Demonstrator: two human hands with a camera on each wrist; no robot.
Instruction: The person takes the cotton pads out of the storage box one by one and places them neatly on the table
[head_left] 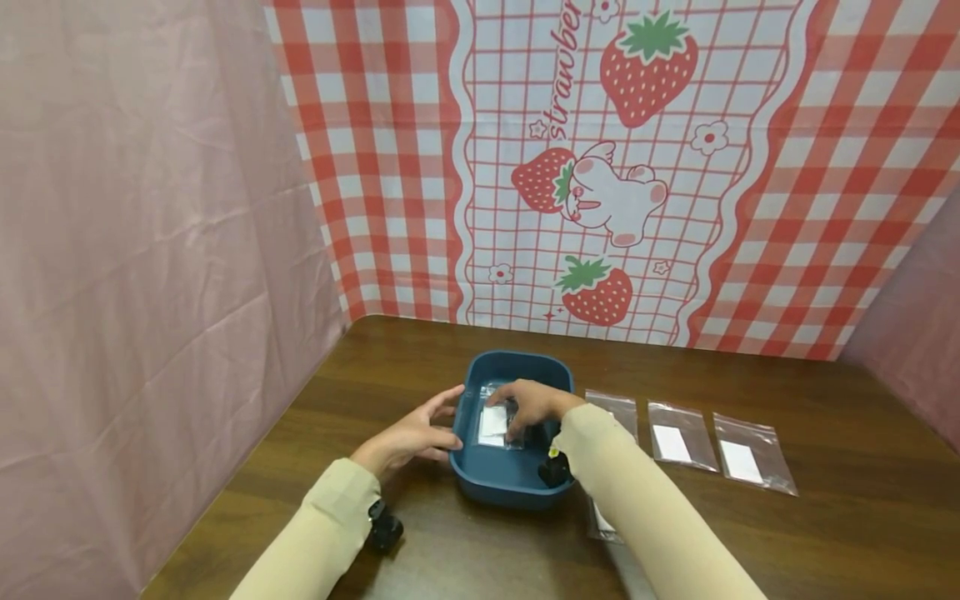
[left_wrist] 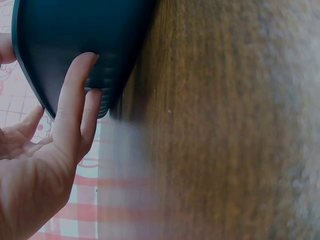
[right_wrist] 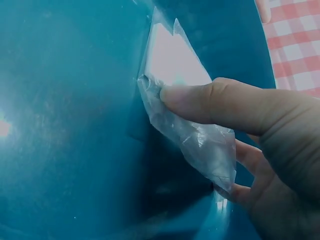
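A blue rectangular bin [head_left: 517, 479] stands on the wooden table in the head view. My left hand [head_left: 415, 435] is at its left side, and in the left wrist view relaxed fingers [left_wrist: 70, 105] rest along the bin's outer wall. Inside the bin, my right hand [head_left: 534, 403] pinches a clear zip bag [right_wrist: 210, 150] with a white card [right_wrist: 172, 57] in it. The thumb lies on top of the bag; other fingers are at its far edge. Two bag corners show at the upper end in the right wrist view, overlapping each other.
To the right of the bin lie more clear bags with white cards: one partly behind my right sleeve [head_left: 613, 406], a middle bag [head_left: 699, 442] and an outer bag [head_left: 772, 462]. Another bag [head_left: 602, 523] shows below the right forearm. A strawberry-print cloth [head_left: 585, 167] hangs behind the table.
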